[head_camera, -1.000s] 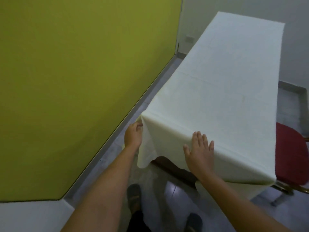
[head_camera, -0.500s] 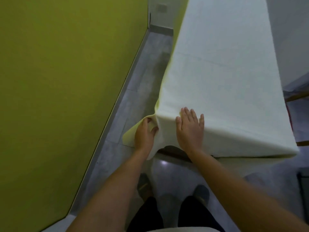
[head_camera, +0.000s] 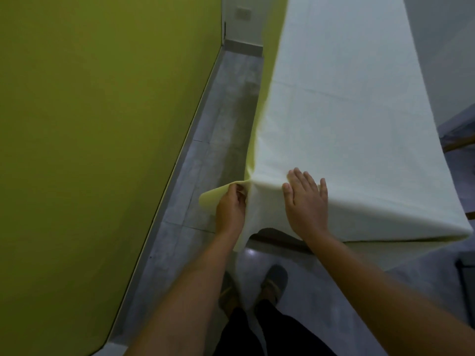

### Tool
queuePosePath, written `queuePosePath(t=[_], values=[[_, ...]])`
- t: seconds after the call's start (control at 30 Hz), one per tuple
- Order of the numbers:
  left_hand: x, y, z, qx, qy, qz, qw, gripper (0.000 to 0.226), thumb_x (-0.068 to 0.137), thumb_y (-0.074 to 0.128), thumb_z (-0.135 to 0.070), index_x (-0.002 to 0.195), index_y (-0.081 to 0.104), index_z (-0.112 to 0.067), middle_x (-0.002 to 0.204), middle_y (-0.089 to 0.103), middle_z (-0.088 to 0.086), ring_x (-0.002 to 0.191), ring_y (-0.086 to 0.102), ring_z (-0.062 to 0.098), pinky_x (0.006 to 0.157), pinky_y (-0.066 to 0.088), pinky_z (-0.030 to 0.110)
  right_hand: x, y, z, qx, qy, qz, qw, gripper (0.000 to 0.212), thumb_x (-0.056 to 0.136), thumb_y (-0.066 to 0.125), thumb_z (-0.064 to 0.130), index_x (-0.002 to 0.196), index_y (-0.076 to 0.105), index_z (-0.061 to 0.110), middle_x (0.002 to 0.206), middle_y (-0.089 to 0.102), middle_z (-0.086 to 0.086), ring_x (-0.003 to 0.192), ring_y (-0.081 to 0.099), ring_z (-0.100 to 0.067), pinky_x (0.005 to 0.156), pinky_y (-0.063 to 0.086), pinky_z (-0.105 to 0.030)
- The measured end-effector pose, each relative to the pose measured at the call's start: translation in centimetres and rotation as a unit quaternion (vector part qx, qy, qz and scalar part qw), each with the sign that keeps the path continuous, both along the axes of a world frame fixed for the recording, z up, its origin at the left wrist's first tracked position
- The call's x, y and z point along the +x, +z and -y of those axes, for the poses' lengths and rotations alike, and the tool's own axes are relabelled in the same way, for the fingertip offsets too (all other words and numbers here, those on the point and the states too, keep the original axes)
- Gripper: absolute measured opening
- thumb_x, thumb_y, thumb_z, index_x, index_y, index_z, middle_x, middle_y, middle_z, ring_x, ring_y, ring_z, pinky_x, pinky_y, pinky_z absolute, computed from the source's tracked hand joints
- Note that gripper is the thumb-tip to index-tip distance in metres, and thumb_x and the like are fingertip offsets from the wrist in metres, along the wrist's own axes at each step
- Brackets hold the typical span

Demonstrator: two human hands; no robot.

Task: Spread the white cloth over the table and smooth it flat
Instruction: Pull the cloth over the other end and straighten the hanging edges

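Note:
The white cloth [head_camera: 341, 119] covers the whole long table and hangs over its near end and left side. At the near left corner my left hand [head_camera: 231, 209] pinches the hanging cloth, and a flap of it sticks out to the left. My right hand [head_camera: 307, 204] lies flat with straight fingers over the near edge of the table, pressing the cloth just right of that corner. The table itself is hidden under the cloth.
A yellow-green wall [head_camera: 90, 124] runs along the left, leaving a narrow strip of grey floor [head_camera: 218, 124] beside the table. My feet [head_camera: 272, 281] stand at the table's near end. A chair part [head_camera: 460, 143] shows at the right edge.
My view has swung closer and over the near left corner. My left hand has shifted its hold on the corner cloth, pulling a flap out leftward. My right hand stayed flat near the corner.

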State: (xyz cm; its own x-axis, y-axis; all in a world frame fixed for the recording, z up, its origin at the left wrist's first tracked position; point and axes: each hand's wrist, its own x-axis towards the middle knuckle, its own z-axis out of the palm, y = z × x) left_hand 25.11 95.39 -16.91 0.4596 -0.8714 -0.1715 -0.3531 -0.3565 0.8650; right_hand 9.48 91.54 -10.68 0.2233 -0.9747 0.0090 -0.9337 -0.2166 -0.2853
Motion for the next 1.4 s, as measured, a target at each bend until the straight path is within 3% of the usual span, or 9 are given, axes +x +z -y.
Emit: queuePosePath(t=[0.23,0.4,0.53,0.67,0.83,0.93,1.07,1.27,1.4], values=[[-0.4,-1.0,0.3,0.012,0.010,-0.017,1.000,0.013,0.092,0.057,-0.021,0.105,0.057,-0.021,0.101,0.063,-0.006,0.089,0.056,0.008,0.077,0.046,0.027,0.1,0.1,0.1,-0.001,-0.002,-0.005,1.000,0.059,0.098,0.012,0.046,0.146,0.035,0.021,0.154,0.032,0.002,0.145,0.020,-0.014,0.119,0.000,-0.040],[1.4,-0.3,-0.4,0.000,-0.052,0.035,0.998,0.010,0.097,0.049,-0.023,0.093,0.059,-0.021,0.086,0.058,-0.011,0.075,0.053,0.004,0.060,0.039,0.017,0.3,0.0,-0.1,-0.011,-0.010,-0.008,1.000,0.057,0.098,0.015,0.044,0.144,0.039,0.020,0.153,0.035,0.002,0.144,0.022,-0.014,0.119,0.001,-0.041],[3.3,0.6,-1.8,0.043,-0.091,0.097,0.990,0.017,0.095,0.048,-0.024,0.110,0.056,-0.022,0.092,0.058,-0.009,0.079,0.054,0.009,0.055,0.035,0.018,0.4,-0.1,-0.1,-0.025,-0.017,0.001,1.000,0.055,0.099,0.018,0.042,0.142,0.042,0.018,0.151,0.039,0.000,0.143,0.026,-0.015,0.118,0.002,-0.041],[4.7,0.7,-5.1,0.029,-0.155,0.140,0.978,0.009,0.087,0.050,-0.022,0.081,0.054,-0.027,0.077,0.047,-0.013,0.069,0.048,0.007,0.053,0.029,0.018,0.6,-0.3,-0.2,-0.042,-0.025,0.013,0.999,0.054,0.099,0.019,0.041,0.139,0.046,0.017,0.148,0.044,-0.001,0.141,0.031,-0.017,0.118,0.006,-0.042],[6.9,-0.3,-6.4,0.039,-0.132,0.135,0.981,0.027,0.086,0.052,-0.016,0.066,0.045,-0.033,0.075,0.045,-0.013,0.069,0.046,0.003,0.056,0.035,0.024,0.6,-0.4,-0.2,-0.043,-0.029,0.020,0.998,0.056,0.099,0.018,0.042,0.139,0.047,0.017,0.148,0.044,-0.001,0.141,0.031,-0.017,0.118,0.006,-0.042],[7.4,-1.3,-6.3,0.081,-0.112,0.080,0.987,0.015,0.086,0.050,-0.017,0.085,0.050,-0.031,0.094,0.050,-0.009,0.090,0.052,0.012,0.072,0.039,0.027,0.5,-0.4,-0.1,-0.045,-0.025,0.020,0.998,0.057,0.098,0.016,0.044,0.139,0.047,0.018,0.148,0.044,0.000,0.141,0.031,-0.016,0.118,0.005,-0.040],[4.9,-0.4,-4.3,0.070,-0.142,0.018,0.987,0.043,0.079,0.059,-0.036,0.119,0.043,-0.037,0.117,0.049,-0.013,0.106,0.047,0.005,0.083,0.041,0.024,0.3,-0.5,-0.1,-0.041,-0.018,0.024,0.999,0.054,0.099,0.018,0.042,0.140,0.046,0.018,0.148,0.043,0.000,0.141,0.030,-0.016,0.118,0.004,-0.039],[1.2,1.0,-2.0,-0.005,-0.061,0.043,0.997,0.003,0.095,0.053,-0.033,0.094,0.052,-0.030,0.076,0.051,-0.023,0.072,0.054,-0.006,0.053,0.033,0.008,-0.2,-0.5,-0.1,-0.031,-0.002,0.022,0.999,0.053,0.099,0.021,0.043,0.141,0.044,0.019,0.149,0.042,0.000,0.142,0.028,-0.015,0.117,0.000,-0.035],[1.5,1.6,-1.9,-0.061,-0.060,0.044,0.995,0.007,0.095,0.054,-0.023,0.095,0.061,-0.023,0.074,0.052,-0.024,0.075,0.055,-0.011,0.053,0.042,0.007,-0.4,-0.5,-0.1,-0.036,0.001,0.019,0.999,0.055,0.099,0.019,0.044,0.140,0.045,0.020,0.148,0.043,0.001,0.142,0.029,-0.015,0.117,0.000,-0.034]])
